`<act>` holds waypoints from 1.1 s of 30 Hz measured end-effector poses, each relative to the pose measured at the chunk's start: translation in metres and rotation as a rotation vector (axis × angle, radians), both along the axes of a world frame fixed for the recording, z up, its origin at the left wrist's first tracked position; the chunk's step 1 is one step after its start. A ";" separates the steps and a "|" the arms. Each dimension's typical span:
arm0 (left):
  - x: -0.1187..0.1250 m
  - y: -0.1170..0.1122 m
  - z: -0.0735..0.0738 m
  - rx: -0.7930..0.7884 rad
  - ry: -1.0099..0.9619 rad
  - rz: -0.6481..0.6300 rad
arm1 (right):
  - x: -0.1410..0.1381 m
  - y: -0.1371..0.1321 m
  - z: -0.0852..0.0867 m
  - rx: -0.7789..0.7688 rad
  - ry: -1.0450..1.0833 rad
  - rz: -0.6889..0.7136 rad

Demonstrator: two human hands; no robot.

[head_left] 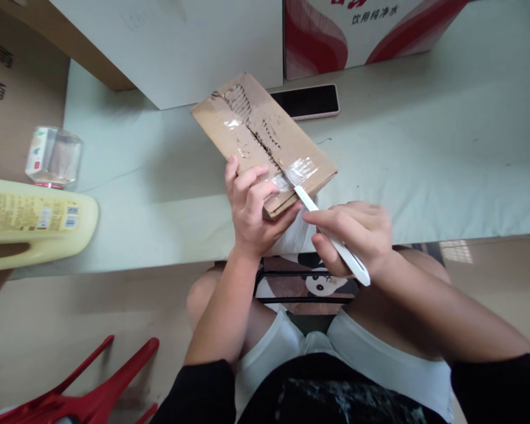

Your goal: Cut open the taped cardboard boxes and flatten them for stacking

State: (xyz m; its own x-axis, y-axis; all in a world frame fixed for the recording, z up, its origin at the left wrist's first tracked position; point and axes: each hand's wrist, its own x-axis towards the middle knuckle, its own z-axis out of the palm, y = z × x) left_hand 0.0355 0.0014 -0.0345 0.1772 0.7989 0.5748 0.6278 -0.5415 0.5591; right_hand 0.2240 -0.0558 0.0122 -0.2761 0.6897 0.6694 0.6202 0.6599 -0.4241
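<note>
A brown cardboard box with strips of clear tape and torn, ridged patches is held tilted over the front of the cloth-covered table. My left hand grips its near left corner, fingers on top and thumb along the near edge. In my right hand is a white utility knife, its handle slanting down to the right. The blade end touches the taped seam near the box's near end. A dark slit runs along the middle seam from there toward the far end.
Behind the box lies a phone, beside a large white box and a red-and-white carton. At left are a clear bottle and a yellow jug. A red stool stands on the floor.
</note>
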 end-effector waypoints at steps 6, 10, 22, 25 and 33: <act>-0.002 0.003 -0.006 0.112 0.036 -0.012 | -0.007 0.000 0.003 0.001 -0.138 -0.071; -0.003 0.004 -0.008 0.111 0.074 0.000 | -0.005 0.001 0.001 0.059 -0.146 -0.038; -0.003 0.004 -0.009 0.196 -0.054 -0.080 | -0.005 -0.005 0.004 0.026 -0.094 -0.054; -0.005 0.006 -0.009 0.166 -0.036 -0.057 | -0.007 -0.002 0.005 0.024 -0.090 -0.083; -0.005 0.005 -0.012 0.218 -0.010 -0.051 | 0.011 -0.004 0.012 0.156 -0.074 -0.004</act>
